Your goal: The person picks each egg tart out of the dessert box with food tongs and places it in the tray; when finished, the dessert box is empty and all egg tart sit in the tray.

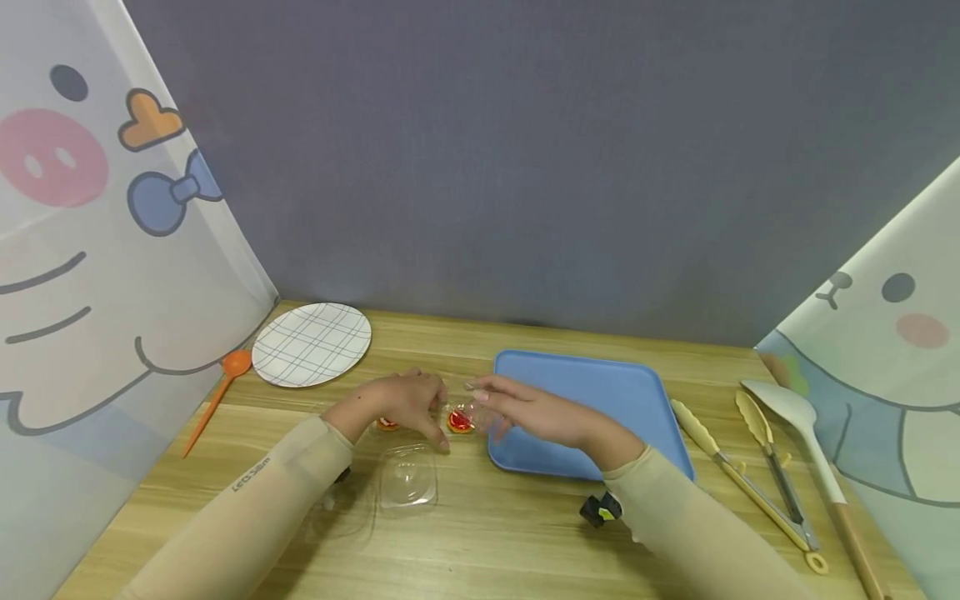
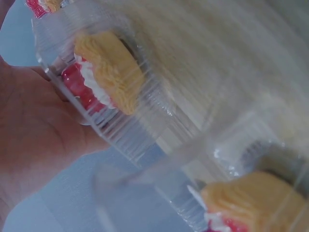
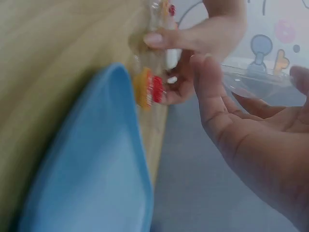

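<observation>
The worktop (image 1: 480, 550) is crossed at its near side by two pale sleeves (image 1: 292, 479). Beside the left one, a faint clear piece (image 1: 371, 518) can be made out, partly covered by the arm; just right of it a square clear piece (image 1: 407, 482) is laid flat.

Farther in, a clear container (image 2: 140, 140) is held by the left hand (image 1: 408, 407), its grip closed about the plastic with thumb and fingers on opposite sides. Inside is seen a ribbed golden pastry (image 2: 113, 72) with white and red filling. Another filled pastry (image 2: 256, 200) is shown close to the left wrist camera, and a red-topped tart (image 1: 460, 420) lies between the two hands. By the right hand (image 1: 536, 408) a clear lid (image 3: 256, 82) is pinched, thumb and fingertips set at its edges, above the near-left part of a blue tray (image 1: 592, 392).

To the right, yellow-ended tongs (image 1: 750, 489) are laid with arms spread, beside a white turner (image 1: 823, 462) with a wooden handle. At the far left, an orange spoon (image 1: 225, 385) and a checked plate (image 1: 311, 343) are placed; behind everything a grey backdrop (image 1: 487, 167) is hung.
</observation>
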The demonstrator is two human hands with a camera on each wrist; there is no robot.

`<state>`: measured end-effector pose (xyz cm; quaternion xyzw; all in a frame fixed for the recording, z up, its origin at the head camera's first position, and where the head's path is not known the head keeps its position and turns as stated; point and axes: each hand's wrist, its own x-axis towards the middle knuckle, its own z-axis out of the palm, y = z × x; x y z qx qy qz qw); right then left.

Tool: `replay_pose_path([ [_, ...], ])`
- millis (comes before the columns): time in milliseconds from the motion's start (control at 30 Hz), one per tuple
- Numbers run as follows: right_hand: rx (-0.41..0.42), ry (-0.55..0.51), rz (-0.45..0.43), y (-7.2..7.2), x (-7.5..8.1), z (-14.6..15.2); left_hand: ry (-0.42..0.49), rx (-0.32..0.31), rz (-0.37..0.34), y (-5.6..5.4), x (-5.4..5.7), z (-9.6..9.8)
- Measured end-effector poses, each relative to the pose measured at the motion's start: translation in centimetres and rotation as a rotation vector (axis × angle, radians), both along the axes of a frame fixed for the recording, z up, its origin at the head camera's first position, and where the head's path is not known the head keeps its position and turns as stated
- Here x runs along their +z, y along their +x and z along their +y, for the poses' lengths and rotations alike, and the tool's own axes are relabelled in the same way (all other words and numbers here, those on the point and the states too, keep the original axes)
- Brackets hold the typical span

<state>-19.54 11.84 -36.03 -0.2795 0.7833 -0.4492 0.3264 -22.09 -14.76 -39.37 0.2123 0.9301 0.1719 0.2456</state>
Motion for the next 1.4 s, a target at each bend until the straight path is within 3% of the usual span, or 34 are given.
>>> replay_pose_path([
  [267, 0.04, 0.005, -0.193, 0.4, -1.7, -1.1, 0.014, -0.002, 0.005, 0.1, -0.2, 0.0],
  [467, 0.012, 0.032, -0.287, 1.2, -2.7, -2.0, 0.02, 0.007, 0.0, 0.0, -0.3, -0.1],
  [867, -0.007, 0.144, -0.237, 2.5, -4.2, -2.4, 0.024, 0.001, -0.006, -0.1, -0.3, -0.1],
  [1100, -0.024, 0.244, -0.092, 2.7, -3.6, -2.2, 0.03, 0.002, -0.018, -0.2, -0.3, -0.1],
  [1400, -0.028, 0.293, -0.021, 3.2, -3.0, -2.3, 0.03, 0.002, -0.018, -0.1, -0.1, -0.1],
])
